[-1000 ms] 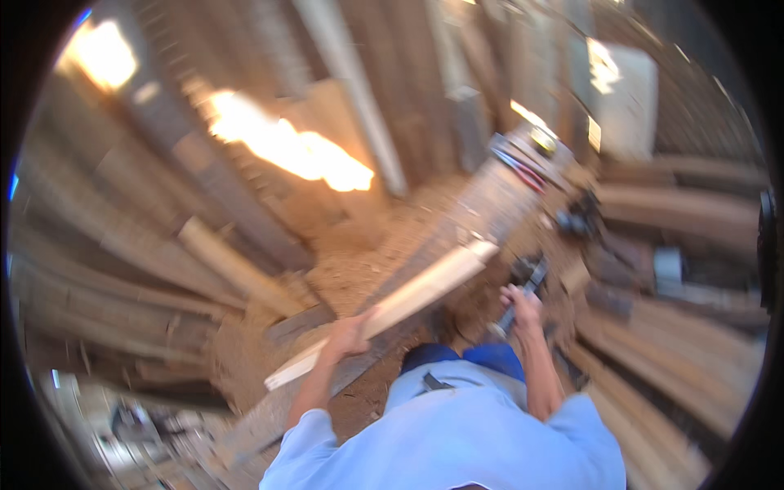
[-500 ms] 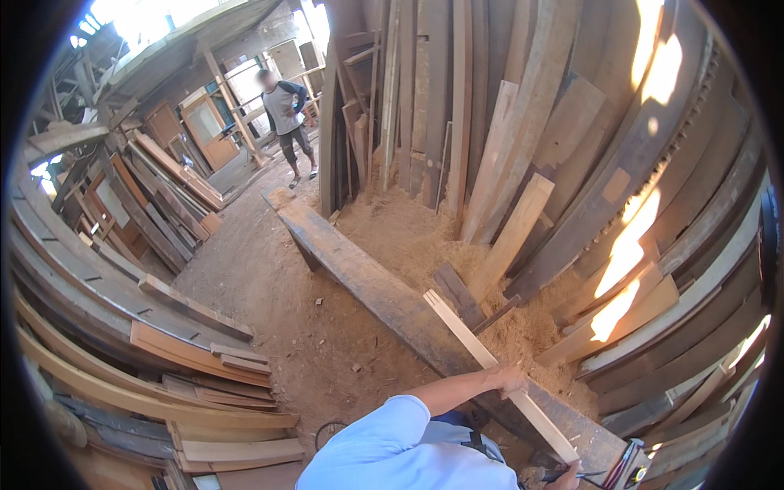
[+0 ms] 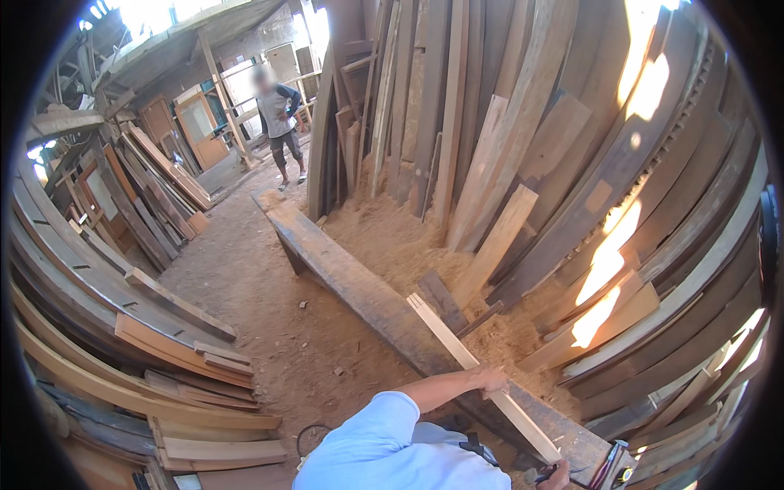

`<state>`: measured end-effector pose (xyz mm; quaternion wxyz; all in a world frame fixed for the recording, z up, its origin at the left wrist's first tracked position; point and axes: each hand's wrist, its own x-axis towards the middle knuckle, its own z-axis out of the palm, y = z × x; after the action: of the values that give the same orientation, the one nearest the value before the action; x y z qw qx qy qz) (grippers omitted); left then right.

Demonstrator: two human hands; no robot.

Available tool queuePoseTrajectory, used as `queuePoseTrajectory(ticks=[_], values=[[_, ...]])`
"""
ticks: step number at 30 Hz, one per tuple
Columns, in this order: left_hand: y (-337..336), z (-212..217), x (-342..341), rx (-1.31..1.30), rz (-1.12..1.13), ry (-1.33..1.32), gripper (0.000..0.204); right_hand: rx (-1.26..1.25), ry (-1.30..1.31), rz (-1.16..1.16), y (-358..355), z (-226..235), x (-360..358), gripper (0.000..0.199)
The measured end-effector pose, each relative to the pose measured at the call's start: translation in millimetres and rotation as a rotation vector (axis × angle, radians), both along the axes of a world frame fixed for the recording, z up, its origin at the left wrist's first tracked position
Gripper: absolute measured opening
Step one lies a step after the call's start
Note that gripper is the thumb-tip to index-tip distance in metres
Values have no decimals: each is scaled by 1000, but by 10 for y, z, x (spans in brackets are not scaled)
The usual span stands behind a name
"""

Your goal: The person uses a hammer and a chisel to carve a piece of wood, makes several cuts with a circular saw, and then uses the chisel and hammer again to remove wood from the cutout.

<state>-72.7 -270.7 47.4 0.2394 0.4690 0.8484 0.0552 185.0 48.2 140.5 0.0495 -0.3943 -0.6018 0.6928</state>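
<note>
A long pale wooden bar (image 3: 445, 331) with a slotted far end lies slantwise over a worn plank bench (image 3: 351, 282). My left hand (image 3: 491, 380) is closed around the bar near its middle, the forearm reaching across from a light blue sleeve. At the bar's near end, by the lower edge, my right hand (image 3: 556, 476) is partly cut off by the picture. Its fingers are curled beside a small dark object, whose kind I cannot make out. Slim tools with red and dark handles (image 3: 606, 465) lie at the bench's near end, beside a small yellow-and-black round item (image 3: 625, 474).
Tall boards (image 3: 457, 106) lean along the right and back. Sawdust (image 3: 384, 224) covers the ground beyond the bench. Stacked planks (image 3: 212, 408) fill the left. Another person (image 3: 279, 122) stands past the bench's far end, near a door panel (image 3: 200, 126).
The whole view has shifted slightly, so the scene sits further left. The other person has stepped a little closer. My left hand keeps its hold on the wooden bar.
</note>
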Motion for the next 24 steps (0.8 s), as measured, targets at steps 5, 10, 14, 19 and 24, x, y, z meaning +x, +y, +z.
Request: queuePoseTrajectory(ticks=[5,10,14,19,24], values=[[-208,23,137,-77,21,-15,94,5,-33,149,23,-271,107,28],[-49,248,70,-255,-1,-116,80,-15,35,-165,-21,-540,4,16],[109,454,-68,-97,-39,-53,86,-122,-92,-405,454,-922,-106,20],[-110,691,-63,-108,-7,-60,85,-73,-185,-445,341,-909,-284,28],[-114,710,182,-115,-11,-82,86,-172,54,-614,222,-839,268,18]])
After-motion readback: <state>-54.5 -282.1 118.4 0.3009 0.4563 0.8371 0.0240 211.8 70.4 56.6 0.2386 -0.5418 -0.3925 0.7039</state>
